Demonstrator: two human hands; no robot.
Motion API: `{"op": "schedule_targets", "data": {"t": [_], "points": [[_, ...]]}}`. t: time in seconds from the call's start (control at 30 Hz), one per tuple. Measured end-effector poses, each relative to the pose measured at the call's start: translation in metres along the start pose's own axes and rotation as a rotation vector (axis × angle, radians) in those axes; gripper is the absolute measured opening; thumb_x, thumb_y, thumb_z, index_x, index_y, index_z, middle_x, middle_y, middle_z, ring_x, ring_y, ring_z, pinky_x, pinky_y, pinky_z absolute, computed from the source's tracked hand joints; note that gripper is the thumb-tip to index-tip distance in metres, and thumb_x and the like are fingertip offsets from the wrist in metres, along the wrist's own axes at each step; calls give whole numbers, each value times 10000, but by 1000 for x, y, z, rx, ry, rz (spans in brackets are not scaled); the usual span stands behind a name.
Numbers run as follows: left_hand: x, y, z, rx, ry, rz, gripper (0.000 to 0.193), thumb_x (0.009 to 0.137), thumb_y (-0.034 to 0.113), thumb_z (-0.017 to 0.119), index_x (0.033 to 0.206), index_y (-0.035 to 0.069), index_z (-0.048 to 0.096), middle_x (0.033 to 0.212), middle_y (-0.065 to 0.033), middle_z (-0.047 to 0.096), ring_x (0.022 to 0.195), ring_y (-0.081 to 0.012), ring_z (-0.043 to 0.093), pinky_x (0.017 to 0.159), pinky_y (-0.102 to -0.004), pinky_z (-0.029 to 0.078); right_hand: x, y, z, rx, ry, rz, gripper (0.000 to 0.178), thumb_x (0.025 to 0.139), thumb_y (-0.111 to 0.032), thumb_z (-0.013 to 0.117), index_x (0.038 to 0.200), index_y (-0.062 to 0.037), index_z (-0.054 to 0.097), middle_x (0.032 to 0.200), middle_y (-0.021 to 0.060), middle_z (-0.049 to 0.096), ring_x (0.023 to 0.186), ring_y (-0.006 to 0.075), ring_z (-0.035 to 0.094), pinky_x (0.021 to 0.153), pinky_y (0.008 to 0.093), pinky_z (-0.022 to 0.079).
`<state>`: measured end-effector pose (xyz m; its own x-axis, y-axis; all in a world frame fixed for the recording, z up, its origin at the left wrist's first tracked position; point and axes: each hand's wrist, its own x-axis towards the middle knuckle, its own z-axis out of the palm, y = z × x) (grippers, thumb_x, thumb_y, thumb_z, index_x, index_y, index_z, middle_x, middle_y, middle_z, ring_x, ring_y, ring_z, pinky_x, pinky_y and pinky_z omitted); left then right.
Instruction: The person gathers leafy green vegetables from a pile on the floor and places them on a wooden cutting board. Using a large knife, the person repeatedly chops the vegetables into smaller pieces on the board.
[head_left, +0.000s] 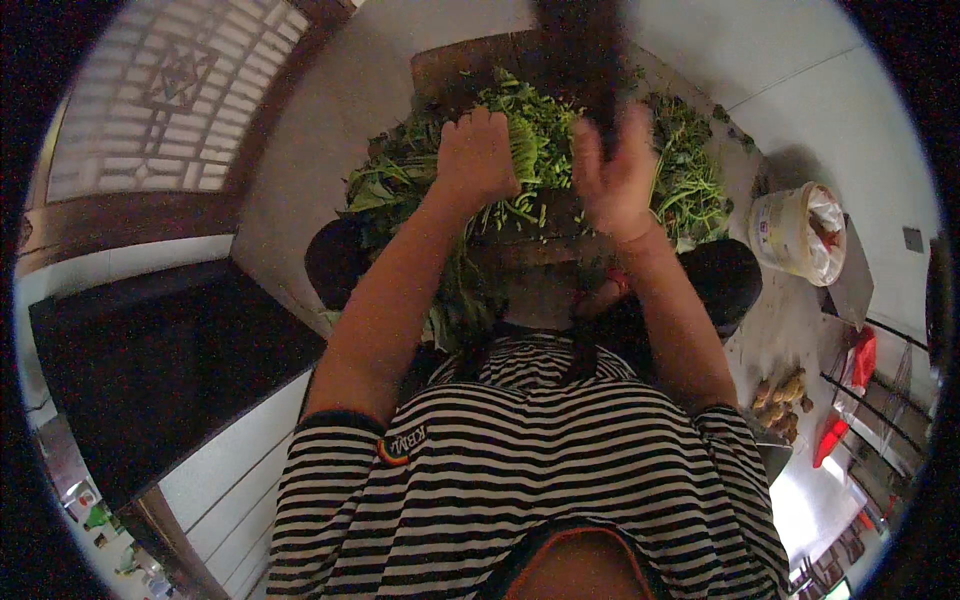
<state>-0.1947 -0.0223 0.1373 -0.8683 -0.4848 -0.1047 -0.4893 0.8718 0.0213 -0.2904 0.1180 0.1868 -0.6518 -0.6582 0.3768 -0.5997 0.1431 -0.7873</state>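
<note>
My left hand (478,155) is closed in a fist on a bunch of green leafy stalks (535,150), pressing them onto a wooden chopping board (450,70). Just to its right, my right hand (615,175) grips the handle of a dark cleaver (580,55); the blade is blurred with motion, standing over the greens. Chopped pieces (690,190) lie heaped to the right of the blade, while whole leaves (385,185) spill off the board's left side.
A white plastic tub (800,232) lined with a bag stands at the right. Ginger roots (782,400) lie on the counter at lower right, beside red items (850,390) on a wire rack. At left are a dark counter (150,350) and a latticed window (170,95).
</note>
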Motion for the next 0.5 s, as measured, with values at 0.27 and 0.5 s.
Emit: {"op": "schedule_targets", "data": {"t": [0.27,0.5], "points": [[-2,-3,6,39,-23,-22,673,553,305,759,1102,22,492,1100,-156,501,1052,-315,509,874,-426,408,23,-31,-20,52,-20,100,266,881,-233,583,1018,-45,455,764,240,606,737,466,581,613,497,477],[-6,-4,15,44,57,-6,679,566,333,754,1111,23,491,1079,-155,500,1022,-308,513,857,-428,404,9,53,34,-177,-343,16,366,867,-235,597,1145,-55,442,771,248,616,716,459,593,614,510,487]]}}
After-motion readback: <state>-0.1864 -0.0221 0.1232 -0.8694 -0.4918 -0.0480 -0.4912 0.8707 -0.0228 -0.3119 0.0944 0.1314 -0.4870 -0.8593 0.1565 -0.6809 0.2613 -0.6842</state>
